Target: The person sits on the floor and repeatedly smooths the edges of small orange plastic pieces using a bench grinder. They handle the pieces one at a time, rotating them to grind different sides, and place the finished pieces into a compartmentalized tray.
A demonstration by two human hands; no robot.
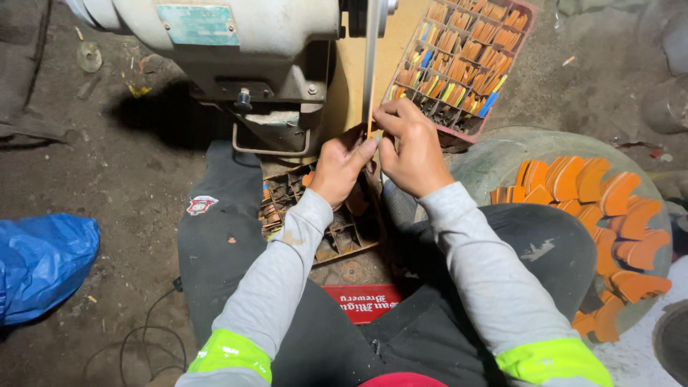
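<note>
Both hands, left hand (342, 166) and right hand (410, 147), pinch closed on a thin orange piece (370, 123) held against the machine's vertical belt (370, 57).

Two hands, left hand (342, 166) and right hand (410, 148), share one thin orange piece (370, 118). Two divided crates: pink crate (466, 61), wooden crate (322, 215). One grinding machine (236, 43), one blue bag (43, 261).

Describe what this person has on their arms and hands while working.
Both arms wear light grey long sleeves that end at the wrists, each with a bright yellow-green band near the upper arm. The left hand and right hand are bare, with no gloves.
</note>
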